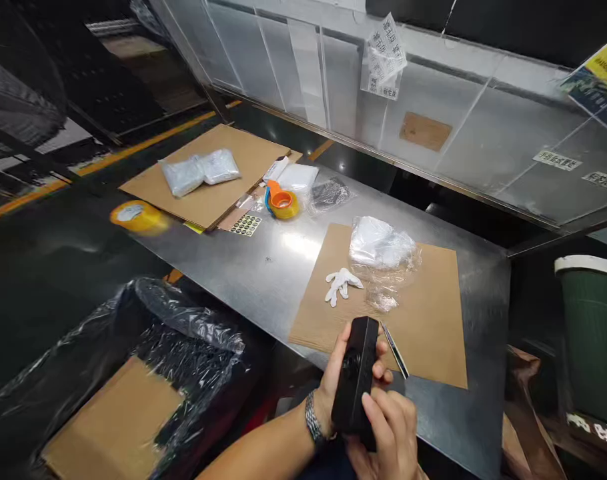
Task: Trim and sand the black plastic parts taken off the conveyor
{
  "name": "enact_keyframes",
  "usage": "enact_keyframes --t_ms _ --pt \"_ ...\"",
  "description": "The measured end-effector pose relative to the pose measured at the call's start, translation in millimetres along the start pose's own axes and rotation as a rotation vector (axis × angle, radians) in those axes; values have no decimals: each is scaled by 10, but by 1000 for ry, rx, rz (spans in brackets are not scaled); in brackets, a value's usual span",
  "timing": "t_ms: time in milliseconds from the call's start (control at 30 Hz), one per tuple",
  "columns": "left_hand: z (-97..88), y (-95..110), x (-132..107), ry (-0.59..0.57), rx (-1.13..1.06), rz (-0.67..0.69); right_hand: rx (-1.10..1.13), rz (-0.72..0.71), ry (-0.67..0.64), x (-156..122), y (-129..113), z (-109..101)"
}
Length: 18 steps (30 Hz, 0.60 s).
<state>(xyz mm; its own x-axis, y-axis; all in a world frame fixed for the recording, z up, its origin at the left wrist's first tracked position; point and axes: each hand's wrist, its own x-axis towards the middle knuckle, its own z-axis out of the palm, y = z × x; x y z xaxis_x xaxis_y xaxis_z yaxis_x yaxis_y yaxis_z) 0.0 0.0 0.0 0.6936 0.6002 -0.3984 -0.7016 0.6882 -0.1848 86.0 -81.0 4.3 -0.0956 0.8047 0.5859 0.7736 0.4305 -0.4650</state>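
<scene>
Near the table's front edge I hold a black, box-like device (354, 380) with a round, lens-like part on one face. My left hand (332, 377) is wrapped round it, thumb along the near side and fingertips showing past the far side. My right hand (391, 427) grips its lower right edge, thumb and fingers pressed on it. Just beyond the device lies a slim tool like a pen or cutter (395, 350), at the edge of a cardboard sheet (433, 333). Small white gloves (342, 285) and crumpled clear plastic bags (382, 250) rest on that sheet.
At the left, stacked cardboard (253, 157) bears two wrapped packets (201, 170). Orange tape dispenser (282, 200), sticker sheet (246, 225) and yellow tape roll (138, 215) are nearby. A black-lined bin (193, 320) stands below left, a green bin (593, 333) at right. A translucent partition (433, 167) rises behind.
</scene>
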Motion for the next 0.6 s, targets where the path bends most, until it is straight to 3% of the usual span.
enact_keyframes --t_ms 200,300,600 --pt "5 80 -2 -1 46 -14 43 -81 -22 70 68 14" --pt "26 121 -28 5 49 6 102 -47 9 87 103 51" --pt "96 286 -195 242 40 43 325 63 -199 14 251 151"
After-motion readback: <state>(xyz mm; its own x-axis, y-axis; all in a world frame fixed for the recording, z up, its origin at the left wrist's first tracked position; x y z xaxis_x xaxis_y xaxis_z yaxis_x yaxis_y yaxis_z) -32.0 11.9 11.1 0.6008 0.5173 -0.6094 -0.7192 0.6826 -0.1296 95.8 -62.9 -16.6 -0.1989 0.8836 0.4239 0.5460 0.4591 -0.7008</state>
